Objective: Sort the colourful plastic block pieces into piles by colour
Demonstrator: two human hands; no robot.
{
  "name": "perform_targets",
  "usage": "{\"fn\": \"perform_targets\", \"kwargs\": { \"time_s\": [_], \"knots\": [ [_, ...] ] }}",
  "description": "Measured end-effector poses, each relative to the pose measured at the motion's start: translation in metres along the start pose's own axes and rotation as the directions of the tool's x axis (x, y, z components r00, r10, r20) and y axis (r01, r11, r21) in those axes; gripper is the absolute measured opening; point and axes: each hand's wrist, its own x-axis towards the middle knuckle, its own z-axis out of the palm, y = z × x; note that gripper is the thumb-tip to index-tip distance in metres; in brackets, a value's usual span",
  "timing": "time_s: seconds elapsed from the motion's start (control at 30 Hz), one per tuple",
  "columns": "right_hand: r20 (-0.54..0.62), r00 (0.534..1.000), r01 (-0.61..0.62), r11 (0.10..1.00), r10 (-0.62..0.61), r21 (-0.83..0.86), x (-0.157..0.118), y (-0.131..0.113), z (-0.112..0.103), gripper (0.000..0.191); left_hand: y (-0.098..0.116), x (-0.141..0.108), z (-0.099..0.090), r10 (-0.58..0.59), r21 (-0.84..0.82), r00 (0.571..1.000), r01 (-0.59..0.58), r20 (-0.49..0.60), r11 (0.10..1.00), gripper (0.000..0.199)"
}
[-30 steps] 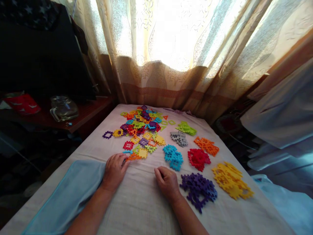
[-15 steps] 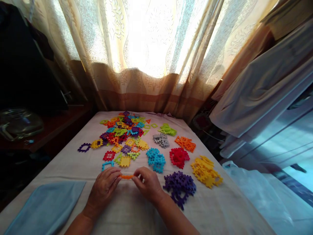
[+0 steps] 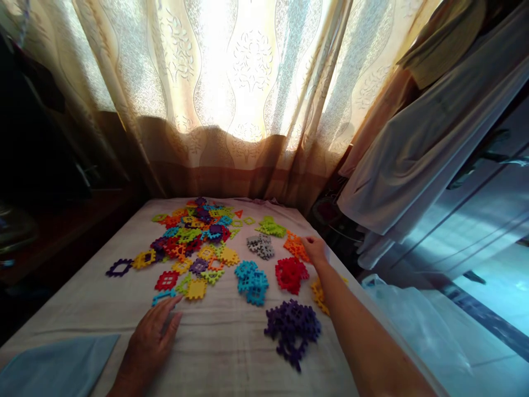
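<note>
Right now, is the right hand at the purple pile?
No, the right hand is at the orange pile, and the purple pile lies nearer the camera.

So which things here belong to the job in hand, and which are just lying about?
In the job:
- mixed pile
- lime pile
- grey pile
- orange pile, right hand at it
- red pile
- blue pile
- purple pile
- yellow pile

Apparently just about:
- cloth
- plastic bag
- hanging clothes
</note>
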Motion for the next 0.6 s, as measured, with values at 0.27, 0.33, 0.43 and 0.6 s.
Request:
{"fn": "perform_targets", "kwargs": {
  "time_s": [0.27,0.33,0.43,0.6],
  "knots": [
    [0.025,0.990,-0.137,0.983,0.142,-0.125,0.024,0.026,0.008,0.028,-0.005,-0.001,0.003,-0.063,-0.003,0.998,0.063,0.017,0.998,0.039],
    [0.031,0.989,-0.137,0.980,0.143,-0.147,0.027,0.029,0.010,0.029,-0.004,-0.001,0.003,-0.079,-0.010,0.997,0.079,0.023,0.997,0.037],
    [0.035,0.990,-0.126,0.976,0.135,-0.179,0.027,0.033,0.008,0.032,-0.001,-0.001,0.002,-0.077,-0.029,0.997,0.077,0.011,0.997,0.035],
    [0.034,0.998,-0.048,0.979,0.056,-0.199,0.021,0.022,0.005,0.035,0.004,0.001,-0.001,-0.155,-0.071,0.988,0.156,0.015,0.985,0.032]
  ]
}}
